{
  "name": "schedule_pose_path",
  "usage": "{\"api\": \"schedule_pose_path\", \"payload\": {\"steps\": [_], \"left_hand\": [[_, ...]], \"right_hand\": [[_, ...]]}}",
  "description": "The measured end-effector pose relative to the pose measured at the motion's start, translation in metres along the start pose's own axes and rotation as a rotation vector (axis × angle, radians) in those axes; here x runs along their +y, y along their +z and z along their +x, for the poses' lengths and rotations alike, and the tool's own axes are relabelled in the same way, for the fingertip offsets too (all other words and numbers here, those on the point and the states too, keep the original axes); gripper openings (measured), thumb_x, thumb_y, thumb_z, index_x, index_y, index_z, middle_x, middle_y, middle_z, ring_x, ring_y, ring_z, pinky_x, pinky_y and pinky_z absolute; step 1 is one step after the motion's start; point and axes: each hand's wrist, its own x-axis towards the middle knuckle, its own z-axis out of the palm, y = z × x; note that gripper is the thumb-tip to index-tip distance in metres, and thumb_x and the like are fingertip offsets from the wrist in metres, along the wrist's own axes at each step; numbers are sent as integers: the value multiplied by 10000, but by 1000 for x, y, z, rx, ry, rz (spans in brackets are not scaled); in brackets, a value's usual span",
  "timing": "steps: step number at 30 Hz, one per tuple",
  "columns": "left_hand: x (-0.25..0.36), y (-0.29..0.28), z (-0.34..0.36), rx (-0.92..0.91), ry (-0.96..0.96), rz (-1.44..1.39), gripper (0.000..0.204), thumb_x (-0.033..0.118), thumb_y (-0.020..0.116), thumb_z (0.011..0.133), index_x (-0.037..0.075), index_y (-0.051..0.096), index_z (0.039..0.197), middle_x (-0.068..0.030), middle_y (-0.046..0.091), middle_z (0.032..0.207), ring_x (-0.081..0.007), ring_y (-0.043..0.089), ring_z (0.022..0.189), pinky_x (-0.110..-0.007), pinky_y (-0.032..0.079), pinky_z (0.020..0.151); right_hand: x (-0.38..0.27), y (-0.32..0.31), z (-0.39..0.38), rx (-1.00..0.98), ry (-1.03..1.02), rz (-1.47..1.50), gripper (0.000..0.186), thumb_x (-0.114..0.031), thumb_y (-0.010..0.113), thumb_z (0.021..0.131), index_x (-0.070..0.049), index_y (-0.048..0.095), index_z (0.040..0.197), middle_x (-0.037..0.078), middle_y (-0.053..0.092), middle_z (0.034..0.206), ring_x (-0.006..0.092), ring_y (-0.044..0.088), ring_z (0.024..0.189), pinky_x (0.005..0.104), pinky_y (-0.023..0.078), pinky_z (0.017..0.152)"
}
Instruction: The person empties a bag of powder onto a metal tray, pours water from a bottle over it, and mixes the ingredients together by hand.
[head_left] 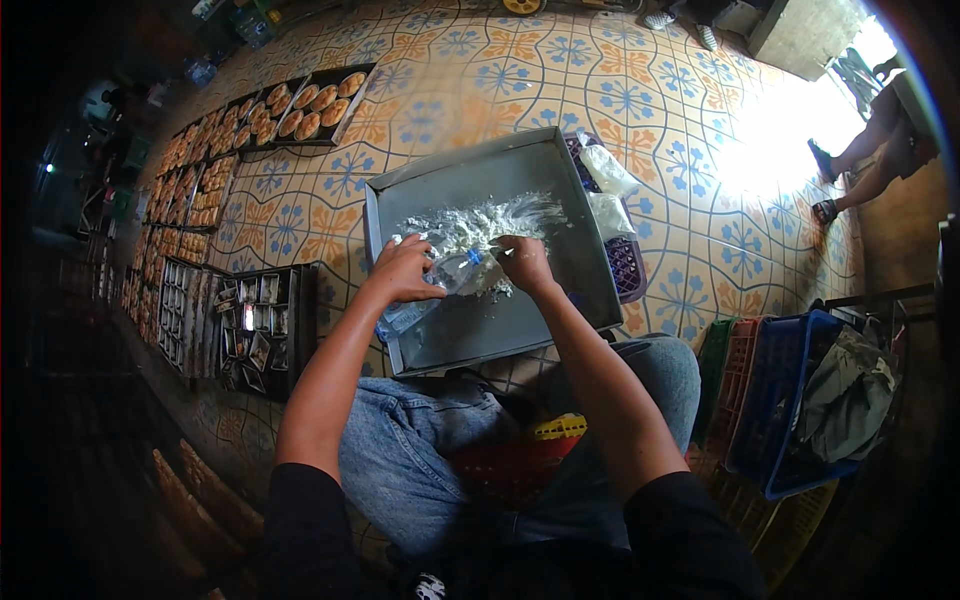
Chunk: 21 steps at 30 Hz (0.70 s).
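Note:
A grey metal tray [450, 342] with raised sides lies before my knees, with loose white powder [505, 216] heaped and smeared across its middle. My left hand [402, 272] is curled around the near-left part of a clear plastic bag [460, 274] with blue print, which lies at the powder's edge. Facing it, my right hand [524, 264] is closed, its fingertips down at the powder beside the bag; what they pinch is hidden. Another piece of clear plastic [402, 318] rests under my left wrist by the tray's left wall.
A purple crate [627, 268] shows under the tray's right side, with white-filled plastic bags [608, 172] on it. Trays of baked bread [308, 112] line the left floor, near metal moulds [262, 318]. Stacked crates [765, 400] stand at right. Another person's legs [868, 140] show far right.

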Motion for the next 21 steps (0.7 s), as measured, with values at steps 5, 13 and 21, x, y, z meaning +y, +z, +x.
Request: {"api": "schedule_pose_path", "payload": {"steps": [5,13,21], "left_hand": [[2,-3,-2,22,-7,1,583,516,823,688,70,777,1061,-108,535,1467,-304,339,1477,-563,274,1178],[-9,5,-3,61,18,-8,586,522,830,670,81,779,1053,-102,561,1428,-299,364,1456,-546,287,1166],[-16,2,-5,211,82,-41,531,475,859,635,101,764,1000,-88,586,1382,-301,390,1435,-522,301,1151]], "right_hand": [[5,1,-1,30,-9,31,276,-76,699,780,-73,766,1048,213,725,958,384,710,904,441,567,827],[16,7,2,76,-34,-25,290,-73,709,751,-60,758,1037,223,719,945,403,699,895,461,561,825],[30,-5,16,154,-41,-91,373,-76,736,753,-57,705,1125,202,686,1080,414,639,1040,460,519,930]]}}
